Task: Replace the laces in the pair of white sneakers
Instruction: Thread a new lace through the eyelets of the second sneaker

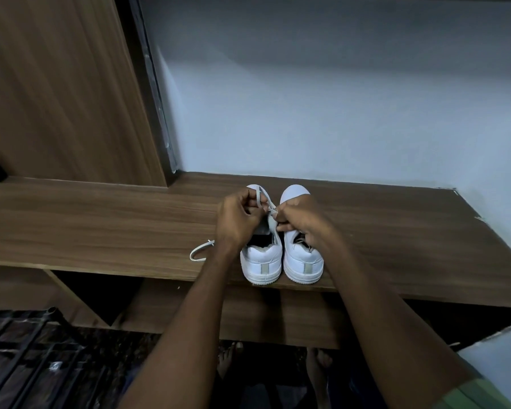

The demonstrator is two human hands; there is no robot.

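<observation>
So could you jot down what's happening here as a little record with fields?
surface: wooden shelf against a pale wall
shoes: left sneaker and right sneaker, side by side, heels toward the person
left hand: grips the lace over the left sneaker
right hand: pinches the lace at an eyelet
loose lace end: lies on the shelf, left of the shoes

Dim room, with soft light spreading across the pale wall [322, 98] from eleven o'clock. Straight edges bow towards the corners. The floor at six o'clock is murky.
</observation>
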